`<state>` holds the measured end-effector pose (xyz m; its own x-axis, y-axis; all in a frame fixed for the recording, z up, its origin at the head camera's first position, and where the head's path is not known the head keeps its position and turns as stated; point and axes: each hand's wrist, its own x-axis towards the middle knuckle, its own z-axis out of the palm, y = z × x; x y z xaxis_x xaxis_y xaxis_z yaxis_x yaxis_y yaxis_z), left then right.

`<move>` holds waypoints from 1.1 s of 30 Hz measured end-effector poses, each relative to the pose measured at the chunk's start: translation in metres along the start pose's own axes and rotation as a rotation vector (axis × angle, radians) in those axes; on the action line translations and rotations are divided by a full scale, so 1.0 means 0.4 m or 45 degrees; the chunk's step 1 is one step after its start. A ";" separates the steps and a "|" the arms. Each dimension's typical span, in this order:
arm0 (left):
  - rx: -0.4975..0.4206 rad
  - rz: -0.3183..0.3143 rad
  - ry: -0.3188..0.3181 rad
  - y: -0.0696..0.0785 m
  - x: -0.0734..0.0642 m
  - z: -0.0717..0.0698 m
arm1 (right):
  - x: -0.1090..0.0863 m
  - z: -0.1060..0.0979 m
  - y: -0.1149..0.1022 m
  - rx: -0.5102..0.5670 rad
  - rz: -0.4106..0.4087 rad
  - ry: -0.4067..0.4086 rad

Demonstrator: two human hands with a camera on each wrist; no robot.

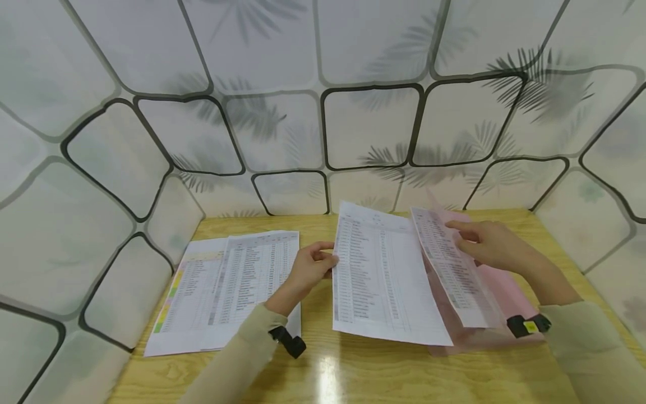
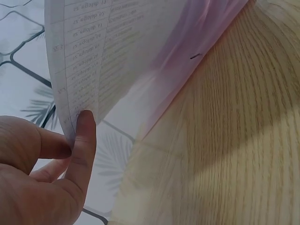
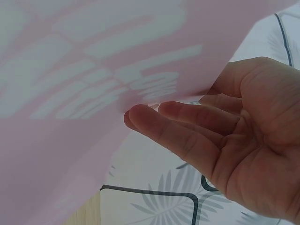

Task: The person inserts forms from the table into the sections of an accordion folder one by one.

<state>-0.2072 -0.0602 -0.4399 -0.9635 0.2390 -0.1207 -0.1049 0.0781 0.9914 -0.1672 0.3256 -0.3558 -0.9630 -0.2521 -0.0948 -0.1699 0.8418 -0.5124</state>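
In the head view, my left hand [image 1: 314, 264] pinches the left edge of a printed sheet of paper [image 1: 381, 275], tilted up off the table. The left wrist view shows thumb and fingers on either side of that sheet [image 2: 101, 51]. My right hand [image 1: 487, 241] holds the edge of a translucent pink folder [image 1: 510, 289], its fingers over a second printed strip of paper [image 1: 451, 269]. In the right wrist view, fingertips [image 3: 140, 115] lie against the pink plastic, with the thumb partly hidden behind it. Part of the first sheet overlaps the folder.
Several printed sheets [image 1: 247, 280] lie on the left of the wooden table [image 1: 323, 365], one with coloured strips along its left side. A patterned wall covering [image 1: 373, 129] encloses the table at the back and both sides.
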 end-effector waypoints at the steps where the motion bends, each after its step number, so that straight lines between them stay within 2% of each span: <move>1: -0.002 -0.001 -0.001 0.000 0.000 0.003 | 0.000 0.000 0.000 -0.002 -0.001 -0.001; 9: -0.088 -0.014 0.014 -0.006 0.011 0.033 | 0.003 0.004 -0.002 0.000 0.002 0.004; 17: -0.058 0.075 0.086 -0.014 0.021 0.063 | 0.003 0.006 0.000 0.011 0.003 -0.002; 21: -0.085 0.079 0.104 -0.021 0.028 0.071 | 0.002 0.004 -0.003 0.024 0.009 -0.004; 28: -0.109 0.027 0.043 -0.029 0.029 0.105 | 0.002 0.006 -0.003 0.008 0.009 0.005; 33: -0.072 0.002 0.004 -0.035 0.024 0.114 | 0.004 0.009 -0.001 0.010 0.006 0.003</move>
<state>-0.2038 -0.0147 -0.4572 -0.9643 0.2363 -0.1194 -0.1174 0.0227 0.9928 -0.1680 0.3230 -0.3587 -0.9643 -0.2470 -0.0952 -0.1638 0.8393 -0.5184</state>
